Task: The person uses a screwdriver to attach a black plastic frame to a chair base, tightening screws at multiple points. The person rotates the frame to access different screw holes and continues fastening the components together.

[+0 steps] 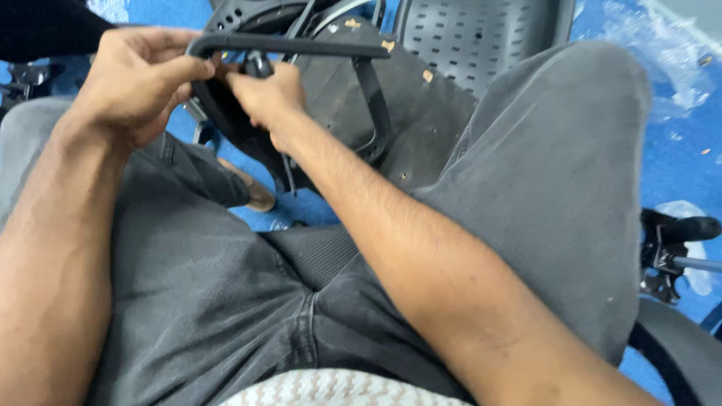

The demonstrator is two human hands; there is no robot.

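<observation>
Between both hands [203,83]: curved black plastic armrest [301,45].

Soft, even light is falling from above across the whole view, bright enough to show colour clearly. No hard shadows are forming; only faint shading is gathering under the right forearm [421,256] and between the grey trouser legs [226,301]. Clear plastic wrap [662,53] on the blue floor [677,150] is giving off pale, washed-out glare at the upper right. The left hand [131,83] and right hand [267,94] are looking slightly smeared by motion. The black armrest [301,45] is losing detail in its dark surface. Near things at the bottom edge are stretching and softening from the wide lens.
</observation>
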